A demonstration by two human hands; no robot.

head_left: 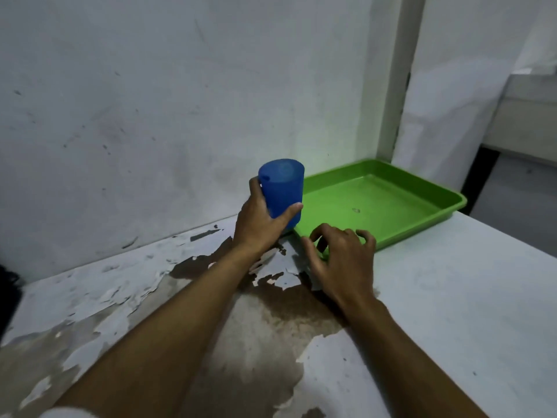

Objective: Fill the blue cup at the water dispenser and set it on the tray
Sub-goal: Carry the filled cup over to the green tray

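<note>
A person's left hand (256, 220) wraps its fingers (294, 210) around the lower wall of the blue cup (281, 188), seemingly light, stiff plastic, at the near-left corner of the green tray (422, 220), while the right hand (343, 254) hovers open and empty.

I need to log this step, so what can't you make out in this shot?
- Water dispenser: nowhere in the head view.
- Blue cup: its flat closed end faces up, so any water is hidden; the left hand covers its lower side.
- Green tray near corner: behind the right hand.
</note>
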